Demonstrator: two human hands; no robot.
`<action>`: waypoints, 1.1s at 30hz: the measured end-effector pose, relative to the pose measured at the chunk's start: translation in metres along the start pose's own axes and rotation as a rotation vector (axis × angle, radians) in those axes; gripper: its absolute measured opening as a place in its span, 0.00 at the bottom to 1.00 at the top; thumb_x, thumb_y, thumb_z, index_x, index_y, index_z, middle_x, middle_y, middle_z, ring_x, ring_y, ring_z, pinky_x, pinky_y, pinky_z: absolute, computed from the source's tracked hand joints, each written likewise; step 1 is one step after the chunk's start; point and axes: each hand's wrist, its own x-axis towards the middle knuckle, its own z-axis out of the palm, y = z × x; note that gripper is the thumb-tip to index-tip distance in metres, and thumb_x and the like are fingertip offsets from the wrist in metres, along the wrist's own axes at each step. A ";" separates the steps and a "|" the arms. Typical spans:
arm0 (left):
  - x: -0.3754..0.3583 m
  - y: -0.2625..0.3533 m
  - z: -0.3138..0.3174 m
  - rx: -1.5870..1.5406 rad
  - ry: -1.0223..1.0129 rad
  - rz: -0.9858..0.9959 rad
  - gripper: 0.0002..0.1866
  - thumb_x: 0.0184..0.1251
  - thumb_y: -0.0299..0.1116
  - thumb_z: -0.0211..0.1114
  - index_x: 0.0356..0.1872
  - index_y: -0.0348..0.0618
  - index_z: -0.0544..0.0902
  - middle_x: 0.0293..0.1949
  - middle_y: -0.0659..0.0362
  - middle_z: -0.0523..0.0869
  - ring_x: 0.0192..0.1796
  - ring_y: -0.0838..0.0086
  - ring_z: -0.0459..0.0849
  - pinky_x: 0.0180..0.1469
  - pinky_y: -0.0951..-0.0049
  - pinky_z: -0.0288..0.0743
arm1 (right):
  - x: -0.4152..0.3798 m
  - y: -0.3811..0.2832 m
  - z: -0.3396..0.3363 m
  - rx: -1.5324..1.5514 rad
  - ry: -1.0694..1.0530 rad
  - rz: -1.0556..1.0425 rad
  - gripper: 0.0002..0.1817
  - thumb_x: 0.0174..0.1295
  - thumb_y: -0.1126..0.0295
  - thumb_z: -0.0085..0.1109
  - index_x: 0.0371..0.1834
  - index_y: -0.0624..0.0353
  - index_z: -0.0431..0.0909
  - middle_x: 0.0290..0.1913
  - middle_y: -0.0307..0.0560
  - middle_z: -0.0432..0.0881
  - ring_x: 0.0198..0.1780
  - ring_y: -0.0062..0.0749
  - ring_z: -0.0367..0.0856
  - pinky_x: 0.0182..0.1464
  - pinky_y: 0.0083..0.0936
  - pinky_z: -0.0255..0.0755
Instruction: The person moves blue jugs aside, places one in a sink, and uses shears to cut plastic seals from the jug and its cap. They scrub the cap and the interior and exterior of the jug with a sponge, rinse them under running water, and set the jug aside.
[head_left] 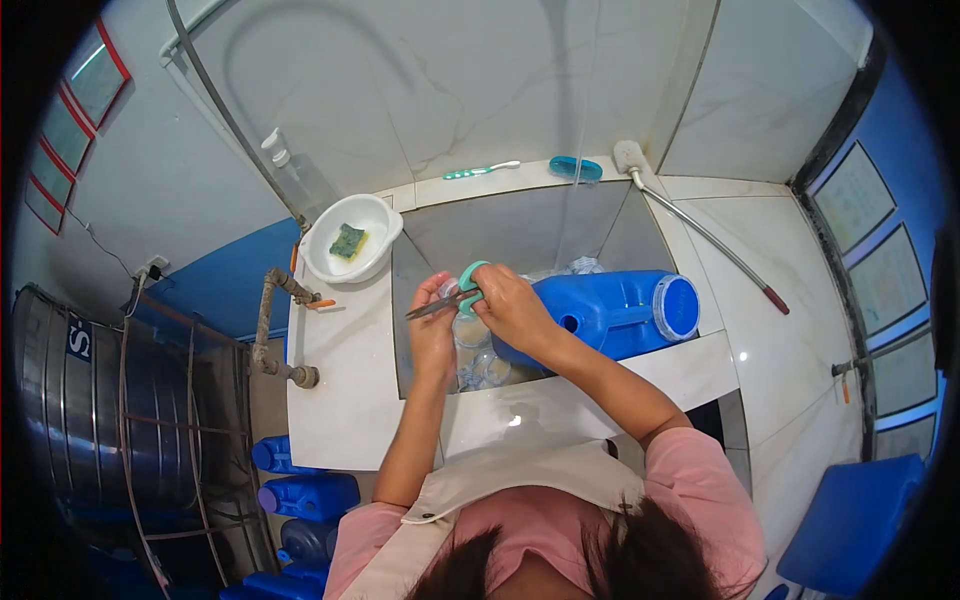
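Note:
Over the left part of the sink basin [620, 235], my right hand [512, 308] is closed on scissors [468, 290] with teal handles, their dark blades pointing left. My left hand [432, 325] is closed just beside the blades, with a small clear item [448, 288] at its fingertips, too small to name surely. A large blue jug [600, 312] lies on its side across the basin, its ribbed cap facing right. Below my hands, clear plastic pieces [490, 368] lie in the basin.
A white bowl [318, 262] with a sponge [348, 242] stands at the left. Behind the basin lie a toothbrush [482, 171], a blue brush [576, 168] and a long-handled brush [712, 238]. A rusty pipe [264, 335] rises at the left edge. Blue containers [308, 496] stand below left.

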 end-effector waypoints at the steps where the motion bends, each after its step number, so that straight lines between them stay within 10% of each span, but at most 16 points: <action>1: 0.002 0.002 0.001 0.000 0.000 0.001 0.18 0.60 0.21 0.59 0.53 0.37 0.72 0.44 0.60 0.81 0.49 0.78 0.77 0.52 0.78 0.71 | 0.001 0.000 0.000 0.031 0.014 0.054 0.13 0.48 0.80 0.57 0.38 0.63 0.67 0.35 0.55 0.74 0.39 0.51 0.75 0.39 0.40 0.69; 6: 0.013 0.018 -0.012 0.054 -0.337 -0.313 0.23 0.59 0.24 0.62 0.57 0.36 0.67 0.42 0.57 0.81 0.42 0.78 0.80 0.46 0.78 0.72 | 0.009 0.016 -0.013 0.120 0.014 0.111 0.13 0.49 0.81 0.56 0.38 0.63 0.67 0.33 0.55 0.76 0.36 0.49 0.77 0.36 0.36 0.70; 23: 0.025 0.002 -0.008 -0.325 -0.074 -0.289 0.33 0.57 0.21 0.63 0.63 0.40 0.58 0.35 0.58 0.80 0.35 0.78 0.80 0.37 0.78 0.72 | 0.008 0.002 -0.001 0.320 -0.053 0.266 0.14 0.50 0.80 0.56 0.41 0.64 0.68 0.32 0.56 0.79 0.31 0.42 0.77 0.35 0.31 0.70; 33: 0.018 -0.005 -0.023 -0.098 -0.472 -0.635 0.38 0.52 0.22 0.66 0.64 0.42 0.57 0.37 0.54 0.78 0.38 0.70 0.80 0.41 0.70 0.76 | 0.035 0.084 0.013 -0.011 0.075 0.229 0.12 0.52 0.79 0.56 0.39 0.65 0.68 0.36 0.62 0.79 0.42 0.57 0.78 0.41 0.42 0.71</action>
